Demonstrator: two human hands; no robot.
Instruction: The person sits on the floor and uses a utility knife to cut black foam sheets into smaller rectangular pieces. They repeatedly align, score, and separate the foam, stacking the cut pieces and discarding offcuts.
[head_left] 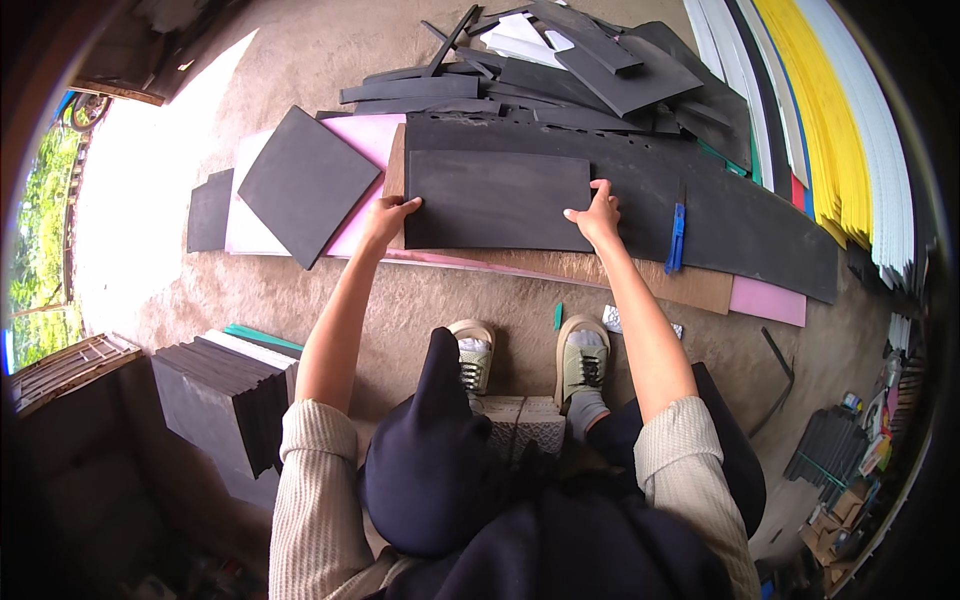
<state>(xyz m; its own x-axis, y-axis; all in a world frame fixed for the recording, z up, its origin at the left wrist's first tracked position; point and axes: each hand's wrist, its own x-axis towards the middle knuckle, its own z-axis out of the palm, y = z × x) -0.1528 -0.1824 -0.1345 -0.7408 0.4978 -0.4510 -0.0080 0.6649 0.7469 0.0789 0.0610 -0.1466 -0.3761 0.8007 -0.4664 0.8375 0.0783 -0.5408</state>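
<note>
A black rectangular foam sheet (pixel 500 202) is held by its two short ends over a larger black sheet (pixel 720 215). My left hand (pixel 386 218) grips its left end, thumb on top. At the right end, my right hand (pixel 598 214) takes hold of the edge, with thumb and forefinger apart. A blue utility knife (pixel 676 240) lies on the larger sheet, right of my right hand. Beneath are a brown board (pixel 690 290) and a pink sheet (pixel 768 301). Left of my left hand, a square black sheet (pixel 308 187) rests turned on its corner.
A heap of black offcuts (pixel 560 85) lies beyond the work. White strips and yellow sheets (pixel 815 120) are stacked at the far right. Near left stands a stack of black sheets (pixel 215 400). My shoes (pixel 583 362) are on the floor, with a green scrap (pixel 558 316) between them.
</note>
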